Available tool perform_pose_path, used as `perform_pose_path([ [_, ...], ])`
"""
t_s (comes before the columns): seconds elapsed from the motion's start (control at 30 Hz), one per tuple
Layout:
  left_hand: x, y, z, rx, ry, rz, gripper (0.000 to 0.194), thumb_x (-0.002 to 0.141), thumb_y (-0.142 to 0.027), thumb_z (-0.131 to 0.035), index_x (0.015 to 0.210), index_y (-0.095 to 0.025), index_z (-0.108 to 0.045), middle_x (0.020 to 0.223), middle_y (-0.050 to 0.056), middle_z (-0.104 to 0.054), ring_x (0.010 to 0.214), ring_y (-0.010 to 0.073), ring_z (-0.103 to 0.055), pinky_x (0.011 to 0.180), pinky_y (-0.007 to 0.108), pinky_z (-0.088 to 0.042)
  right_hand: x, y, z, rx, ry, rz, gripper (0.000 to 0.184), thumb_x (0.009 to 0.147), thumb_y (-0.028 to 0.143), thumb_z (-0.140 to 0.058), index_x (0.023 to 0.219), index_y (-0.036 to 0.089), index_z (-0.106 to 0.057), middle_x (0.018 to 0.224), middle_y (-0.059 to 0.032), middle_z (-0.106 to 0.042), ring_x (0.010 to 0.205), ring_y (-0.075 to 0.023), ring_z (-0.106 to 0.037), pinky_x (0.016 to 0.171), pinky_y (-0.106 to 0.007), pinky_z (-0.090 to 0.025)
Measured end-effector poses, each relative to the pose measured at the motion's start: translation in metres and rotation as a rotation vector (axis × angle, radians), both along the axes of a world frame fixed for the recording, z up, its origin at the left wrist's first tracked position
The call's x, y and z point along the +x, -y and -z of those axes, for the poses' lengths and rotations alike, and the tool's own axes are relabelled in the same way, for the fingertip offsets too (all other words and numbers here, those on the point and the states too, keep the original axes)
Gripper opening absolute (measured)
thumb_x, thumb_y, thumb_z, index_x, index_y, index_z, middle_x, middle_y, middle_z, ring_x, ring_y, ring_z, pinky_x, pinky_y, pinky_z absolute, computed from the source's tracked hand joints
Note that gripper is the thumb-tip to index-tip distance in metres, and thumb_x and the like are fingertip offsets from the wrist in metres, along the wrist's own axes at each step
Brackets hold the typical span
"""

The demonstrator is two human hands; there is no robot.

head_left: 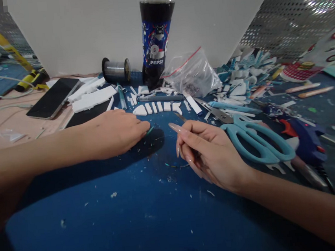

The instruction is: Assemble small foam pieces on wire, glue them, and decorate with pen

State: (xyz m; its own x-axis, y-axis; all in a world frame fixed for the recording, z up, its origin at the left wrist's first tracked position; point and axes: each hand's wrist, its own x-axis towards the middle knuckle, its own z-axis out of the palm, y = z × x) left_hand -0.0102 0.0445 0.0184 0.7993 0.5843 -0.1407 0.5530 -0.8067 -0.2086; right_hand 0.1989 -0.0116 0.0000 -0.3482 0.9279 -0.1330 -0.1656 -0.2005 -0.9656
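My left hand (pixel 122 131) is palm down over the blue mat, its fingers bent together and mostly hidden under the knuckles. A small teal sliver (pixel 150 130) shows at its fingertips. My right hand (pixel 209 149) is turned palm inward with curled fingers, thumb and index close together. A narrow blade-like tip (pixel 180 116) sticks out behind its index finger; whether the hand holds it I cannot tell. Beyond both hands a row of white foam pieces forms a fish skeleton, with a pointed head (pixel 139 110), several short bars (pixel 154 107) and a forked tail (pixel 177 108).
Light-blue scissors (pixel 260 140) and a dark-blue glue gun (pixel 307 135) lie right. Behind stand a Pepsi bottle (pixel 156 43), a line spool (pixel 117 70) and a zip bag (pixel 195 73). Foam scraps (pixel 240 81) pile up back right; a phone (pixel 54 97) lies left.
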Motion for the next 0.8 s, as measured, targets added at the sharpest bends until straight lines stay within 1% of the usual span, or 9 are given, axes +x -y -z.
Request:
perform_pose_path([
  [0.1, -0.002, -0.002, -0.002, -0.051, 0.099, -0.027, 0.02, 0.092, -0.024, -0.034, 0.077, -0.019, -0.047, 0.063, 0.001, -0.05, 0.055, 0.0162, -0.044, 0.053, 0.029, -0.025, 0.0, 0.0, 0.002, 0.01, 0.002, 0.004, 0.029, 0.088, 0.034, -0.059, 0.063, 0.018, -0.053, 0.04, 0.0072, -0.046, 0.028, -0.0031, -0.038, 0.027, -0.012, -0.031],
  [0.27, 0.002, 0.0, -0.011, -0.259, 0.287, -0.161, 0.025, 0.094, -0.029, -0.033, 0.072, -0.02, -0.038, 0.058, -0.002, -0.044, 0.05, 0.0119, -0.041, 0.05, 0.025, -0.026, 0.001, -0.002, 0.002, 0.016, -0.008, 0.002, 0.028, 0.087, 0.034, -0.06, 0.064, 0.019, -0.053, 0.039, 0.0076, -0.045, 0.028, -0.0031, -0.037, 0.028, -0.012, -0.029],
  [0.47, 0.004, 0.003, -0.016, -0.428, 0.327, -0.295, 0.026, 0.093, -0.032, -0.034, 0.071, -0.02, -0.042, 0.057, -0.003, -0.046, 0.049, 0.0112, -0.042, 0.048, 0.024, -0.028, 0.0, -0.001, 0.003, 0.031, -0.01, 0.002, 0.028, 0.088, 0.034, -0.059, 0.064, 0.019, -0.053, 0.039, 0.0076, -0.046, 0.028, -0.0034, -0.038, 0.028, -0.013, -0.029],
  [0.57, 0.002, 0.001, -0.016, -0.447, 0.335, -0.301, 0.023, 0.092, -0.031, -0.036, 0.073, -0.02, -0.044, 0.06, -0.002, -0.048, 0.052, 0.0116, -0.043, 0.05, 0.024, -0.029, 0.0, -0.001, 0.003, 0.017, -0.022, 0.0, 0.028, 0.087, 0.034, -0.06, 0.064, 0.019, -0.052, 0.039, 0.008, -0.045, 0.027, -0.0034, -0.037, 0.027, -0.013, -0.028],
  [0.67, 0.002, 0.0, -0.016, -0.481, 0.388, -0.315, 0.022, 0.09, -0.028, -0.041, 0.07, -0.019, -0.044, 0.059, -0.003, -0.045, 0.052, 0.0107, -0.04, 0.05, 0.024, -0.027, 0.0, -0.001, 0.002, 0.016, -0.02, 0.006, 0.029, 0.087, 0.034, -0.06, 0.064, 0.019, -0.053, 0.039, 0.0079, -0.046, 0.028, -0.0029, -0.037, 0.027, -0.013, -0.029],
  [0.73, 0.005, 0.002, -0.014, -0.603, 0.498, -0.357, 0.023, 0.088, -0.027, -0.044, 0.067, -0.018, -0.044, 0.059, -0.004, -0.043, 0.054, 0.0098, -0.038, 0.05, 0.022, -0.028, 0.0, 0.0, 0.001, 0.029, -0.014, 0.023, 0.03, 0.087, 0.034, -0.06, 0.063, 0.018, -0.053, 0.04, 0.0075, -0.047, 0.028, -0.0023, -0.037, 0.027, -0.012, -0.029],
  [0.77, 0.008, 0.005, -0.013, -0.704, 0.579, -0.386, 0.023, 0.088, -0.027, -0.044, 0.067, -0.018, -0.045, 0.06, -0.004, -0.042, 0.055, 0.0093, -0.039, 0.051, 0.021, -0.029, 0.0, 0.0, 0.001, 0.042, -0.01, 0.036, 0.03, 0.088, 0.034, -0.059, 0.063, 0.018, -0.053, 0.04, 0.0074, -0.047, 0.028, -0.0022, -0.037, 0.027, -0.012, -0.03],
  [0.8, 0.011, 0.009, -0.012, -0.84, 0.676, -0.427, 0.023, 0.089, -0.027, -0.043, 0.068, -0.018, -0.046, 0.062, -0.004, -0.043, 0.056, 0.0088, -0.039, 0.052, 0.02, -0.031, 0.0, 0.001, 0.001, 0.061, -0.004, 0.053, 0.03, 0.088, 0.035, -0.059, 0.063, 0.018, -0.053, 0.04, 0.0075, -0.048, 0.028, -0.0022, -0.037, 0.027, -0.012, -0.03],
])
